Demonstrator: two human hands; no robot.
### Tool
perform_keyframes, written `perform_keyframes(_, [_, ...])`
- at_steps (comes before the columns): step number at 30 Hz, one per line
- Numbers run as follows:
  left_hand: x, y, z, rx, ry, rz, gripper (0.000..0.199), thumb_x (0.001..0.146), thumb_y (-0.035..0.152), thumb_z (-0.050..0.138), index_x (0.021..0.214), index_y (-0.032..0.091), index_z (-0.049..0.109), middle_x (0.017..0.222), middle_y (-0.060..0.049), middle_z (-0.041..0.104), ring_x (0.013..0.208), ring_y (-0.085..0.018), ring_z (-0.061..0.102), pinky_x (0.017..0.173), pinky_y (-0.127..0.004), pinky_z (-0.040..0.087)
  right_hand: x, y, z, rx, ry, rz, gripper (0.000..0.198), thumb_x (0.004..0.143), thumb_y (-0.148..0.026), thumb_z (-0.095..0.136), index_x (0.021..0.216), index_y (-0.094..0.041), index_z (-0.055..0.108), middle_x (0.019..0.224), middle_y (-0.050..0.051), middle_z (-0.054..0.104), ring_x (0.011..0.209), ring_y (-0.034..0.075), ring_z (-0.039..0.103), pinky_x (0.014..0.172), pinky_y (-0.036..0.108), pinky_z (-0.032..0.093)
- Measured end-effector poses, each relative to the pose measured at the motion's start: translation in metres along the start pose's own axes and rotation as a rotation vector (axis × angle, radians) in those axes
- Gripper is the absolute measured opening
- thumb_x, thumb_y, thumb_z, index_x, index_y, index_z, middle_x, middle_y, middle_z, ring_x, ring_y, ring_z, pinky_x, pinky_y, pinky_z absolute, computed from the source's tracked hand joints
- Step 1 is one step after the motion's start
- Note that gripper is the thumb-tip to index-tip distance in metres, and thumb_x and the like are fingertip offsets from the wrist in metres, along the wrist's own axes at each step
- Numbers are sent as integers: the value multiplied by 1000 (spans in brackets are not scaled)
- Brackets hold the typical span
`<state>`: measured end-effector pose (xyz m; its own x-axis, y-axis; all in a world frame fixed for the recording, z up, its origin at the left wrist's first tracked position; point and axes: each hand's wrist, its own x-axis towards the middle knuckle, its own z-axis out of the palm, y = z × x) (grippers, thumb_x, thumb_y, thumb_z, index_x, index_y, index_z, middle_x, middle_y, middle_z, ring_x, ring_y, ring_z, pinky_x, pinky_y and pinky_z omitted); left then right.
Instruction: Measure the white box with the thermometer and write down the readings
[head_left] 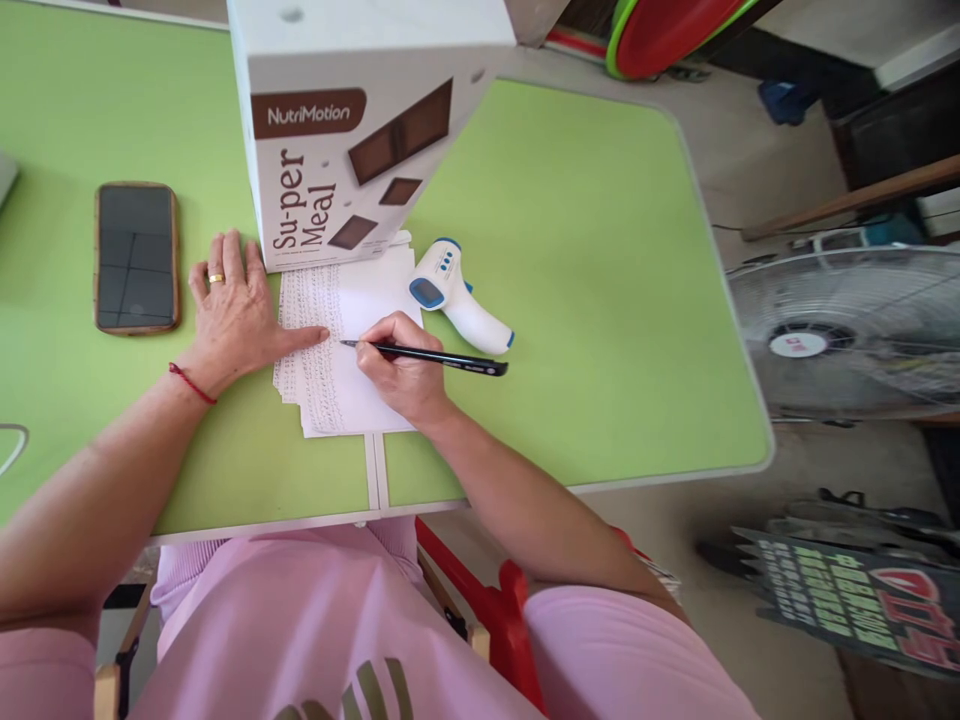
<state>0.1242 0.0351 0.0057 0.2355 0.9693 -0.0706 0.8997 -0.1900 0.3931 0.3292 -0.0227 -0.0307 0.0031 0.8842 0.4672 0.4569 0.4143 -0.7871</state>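
Pinched in my right hand (409,375) is a black pen (457,360), its tip at or just above a sheet of paper (375,300). Handwritten lines cover the sheet's left part, and its right part is blank. Other sheets lie beneath it. My left hand (236,315) rests flat with fingers spread, the thumb lying across the paper's left side. A gold ring and a red string bracelet are on it. Just beyond the hands, a white NutriMotion box (322,170) stands on the papers' far edge. A white and blue infrared thermometer (461,300) lies right of the paper.
A smartphone (136,258) in a brown case lies left of my left hand on the green folding table (585,250). Past the table's right edge stands a fan (840,335). Below it is a dark printed sign (847,600). A red chair (514,610) is under the near edge.
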Motion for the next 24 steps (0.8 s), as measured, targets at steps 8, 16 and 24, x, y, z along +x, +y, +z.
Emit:
perform_keyframes(8, [0, -2, 1, -4, 3, 10, 133, 66, 76, 83, 164, 5, 27, 171, -32, 16, 161, -53, 8, 128, -67, 9, -1, 1, 0, -24, 22, 86, 12, 83, -31, 59, 73, -25, 54, 63, -4, 58, 56, 13, 50, 55, 28, 45])
perform_keyframes(16, [-1, 0, -1, -4, -1, 2, 132, 66, 76, 83, 164, 6, 28, 172, -31, 16, 161, -51, 8, 128, -67, 9, -1, 1, -2, -45, -11, 92, 14, 83, -31, 58, 72, -25, 52, 62, -4, 56, 56, 13, 49, 54, 28, 44])
perform_keyframes(24, [1, -2, 1, 29, 16, 7, 133, 66, 77, 83, 164, 5, 28, 171, -30, 18, 160, -52, 11, 128, -66, 12, -1, 0, 0, 11, 9, 89, 12, 84, -31, 58, 74, -24, 56, 64, -4, 59, 56, 13, 50, 55, 28, 45])
